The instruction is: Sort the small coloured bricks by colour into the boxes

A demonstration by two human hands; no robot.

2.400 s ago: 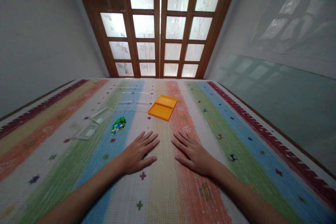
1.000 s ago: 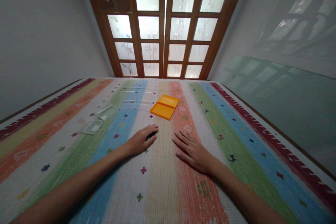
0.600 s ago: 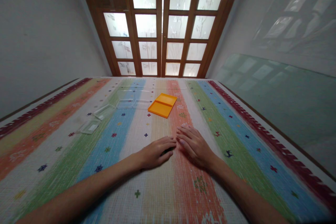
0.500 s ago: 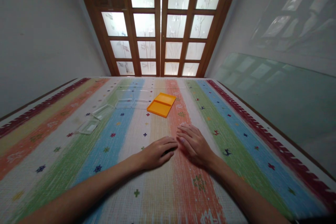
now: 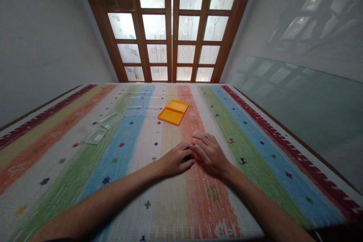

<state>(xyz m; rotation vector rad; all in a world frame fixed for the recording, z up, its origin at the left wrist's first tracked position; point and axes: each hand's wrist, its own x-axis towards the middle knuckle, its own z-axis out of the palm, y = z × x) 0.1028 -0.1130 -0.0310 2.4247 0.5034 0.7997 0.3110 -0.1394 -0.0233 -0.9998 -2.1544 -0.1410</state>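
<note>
My left hand (image 5: 179, 159) rests over the striped cloth (image 5: 170, 204) in the middle, its fingers loosely curled and a dark gap showing between thumb and fingers. Beside it lies my right hand (image 5: 211, 154), palm down on the orange stripe with its fingers stretched out to the left. The fingertips of both hands meet or nearly meet. No object shows in either hand, though the space under the palms is hidden. Beyond the hands sits an orange two-part case (image 5: 173, 112), unfolded flat and apart from both hands.
Left of the orange case stands an opened clear plastic box (image 5: 133, 111). Another clear plastic box (image 5: 95, 137) lies opened nearer on the left. A wooden door with glass panes (image 5: 171, 26) is behind the table. A greenish glass panel (image 5: 297, 94) leans along the right wall.
My left hand has moved slightly right and up, and its fingers have curled more. My right hand has shifted only a little. The orange case and clear boxes stay where they were.
</note>
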